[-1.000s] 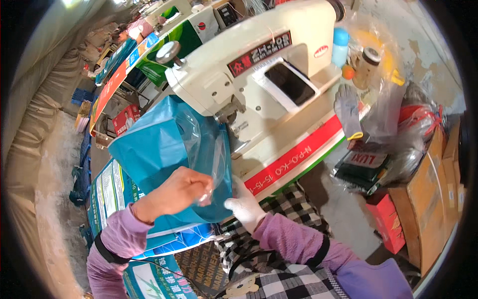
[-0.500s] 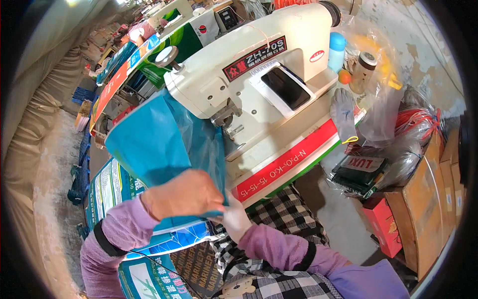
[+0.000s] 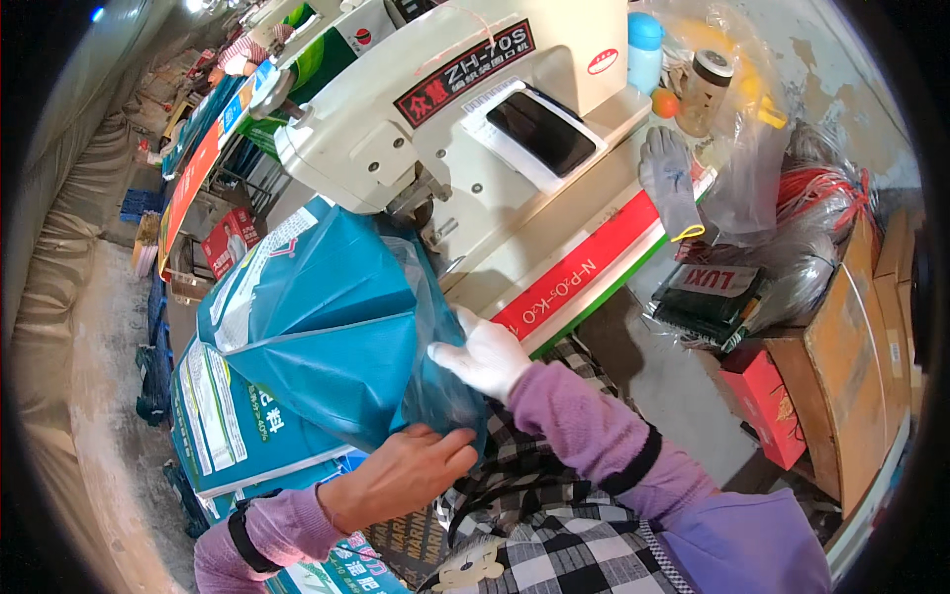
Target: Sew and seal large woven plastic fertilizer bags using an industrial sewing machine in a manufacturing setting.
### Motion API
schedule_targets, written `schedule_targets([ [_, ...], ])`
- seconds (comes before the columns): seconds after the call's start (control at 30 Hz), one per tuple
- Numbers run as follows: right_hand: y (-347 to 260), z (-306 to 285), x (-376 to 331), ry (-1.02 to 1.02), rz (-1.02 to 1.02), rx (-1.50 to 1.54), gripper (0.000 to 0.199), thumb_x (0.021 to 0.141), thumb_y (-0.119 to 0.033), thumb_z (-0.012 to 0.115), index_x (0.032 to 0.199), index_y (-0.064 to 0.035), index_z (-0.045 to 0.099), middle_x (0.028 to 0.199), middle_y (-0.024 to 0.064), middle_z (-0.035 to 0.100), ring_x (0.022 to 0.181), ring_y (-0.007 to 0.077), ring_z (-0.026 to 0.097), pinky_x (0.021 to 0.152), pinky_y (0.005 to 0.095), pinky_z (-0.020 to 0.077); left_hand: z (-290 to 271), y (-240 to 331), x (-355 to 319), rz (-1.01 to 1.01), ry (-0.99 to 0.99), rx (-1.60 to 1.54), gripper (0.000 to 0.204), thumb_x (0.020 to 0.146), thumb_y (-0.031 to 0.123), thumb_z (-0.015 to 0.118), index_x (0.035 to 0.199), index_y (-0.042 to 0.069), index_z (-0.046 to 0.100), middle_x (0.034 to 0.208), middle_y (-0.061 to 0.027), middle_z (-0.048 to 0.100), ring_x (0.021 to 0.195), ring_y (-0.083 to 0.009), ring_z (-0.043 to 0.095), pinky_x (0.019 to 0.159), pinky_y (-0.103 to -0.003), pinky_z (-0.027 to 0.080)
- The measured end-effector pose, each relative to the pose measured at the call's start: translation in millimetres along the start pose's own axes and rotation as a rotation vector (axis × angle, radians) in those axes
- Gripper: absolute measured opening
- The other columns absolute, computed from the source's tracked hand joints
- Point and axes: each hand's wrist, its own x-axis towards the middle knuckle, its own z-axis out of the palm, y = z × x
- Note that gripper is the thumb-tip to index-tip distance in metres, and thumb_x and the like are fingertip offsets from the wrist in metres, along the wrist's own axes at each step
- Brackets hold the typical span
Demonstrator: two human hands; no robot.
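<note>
A teal woven bag (image 3: 336,356) with a clear plastic liner (image 3: 432,371) lies across my lap, its mouth turned toward me and its panel creased in folds. My bare left hand (image 3: 414,477) has its fingers curled over the near edge of the mouth. My right hand (image 3: 487,354), in a white glove, holds the right side of the mouth with the thumb over the liner; some of its fingertips are hidden. Just beyond the bag stands a cream sewing machine (image 3: 435,148), its needle area close to the bag's far edge and apart from both hands.
A phone (image 3: 541,134) rests on the machine's body. At the right are a grey glove (image 3: 670,181), a blue bottle (image 3: 644,54), a clear lidded bottle (image 3: 706,94) and cardboard boxes (image 3: 841,376). More printed teal bags (image 3: 336,572) lie below on the left.
The bag's mouth has been spread and its printed side swung into view. My hands, close together before, have parted: the left moved down, the right went up along the edge. The view has shifted.
</note>
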Motion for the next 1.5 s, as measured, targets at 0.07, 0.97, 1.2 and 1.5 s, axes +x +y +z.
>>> schedule_targets([
  [0.07, -1.7, 4.3, 9.9, 0.024, 0.032, -0.136, 0.051, 0.09, -0.035, 0.058, 0.13, -0.0028, 0.053, 0.099, 0.0279, 0.068, 0.095, 0.0447, 0.065, 0.086, 0.0492, 0.0509, -8.3, 0.6, 3.2, 0.071, 0.001, -0.035, 0.021, 0.087, 0.023, 0.065, 0.097, 0.008, 0.054, 0.102, -0.0103, 0.062, 0.08, -0.0276, 0.063, 0.073, -0.037, 0.05],
  [0.97, -27.2, 5.5, -13.8, -0.169, 0.067, -0.842, 0.07, 0.087, -0.011, 0.049, 0.153, -0.0047, 0.028, 0.065, 0.0109, 0.067, 0.056, 0.0285, 0.067, 0.051, 0.0443, 0.0526, -126.3, -155.2, -0.6, 0.175, 0.026, 0.499, 0.025, 0.078, 0.036, 0.068, 0.075, 0.012, 0.063, 0.062, -0.002, 0.051, 0.07, -0.0251, 0.062, 0.11, -0.052, 0.036],
  [1.2, -26.9, 13.6, 92.8, -0.036, 0.193, -0.522, 0.048, 0.1, -0.033, 0.037, 0.14, -0.008, 0.047, 0.08, 0.0206, 0.07, 0.08, 0.0364, 0.07, 0.072, 0.0459, 0.0547, -71.2, 22.7, 4.2, -0.179, -0.244, 0.256, 0.007, 0.072, 0.02, 0.068, 0.065, 0.016, 0.068, 0.062, 0.0, 0.061, 0.058, -0.018, 0.062, 0.06, -0.037, 0.045],
  [1.5, -30.2, 13.0, 78.6, -0.124, 0.241, -0.562, 0.055, 0.1, -0.022, 0.042, 0.152, -0.0073, 0.03, 0.104, 0.0255, 0.069, 0.096, 0.0422, 0.066, 0.088, 0.0482, 0.052, -138.3, -36.8, 25.5, -0.372, -0.203, 0.738, 0.02, 0.084, 0.028, 0.065, 0.076, 0.011, 0.072, 0.074, -0.0085, 0.07, 0.062, -0.026, 0.068, 0.057, -0.036, 0.049],
])
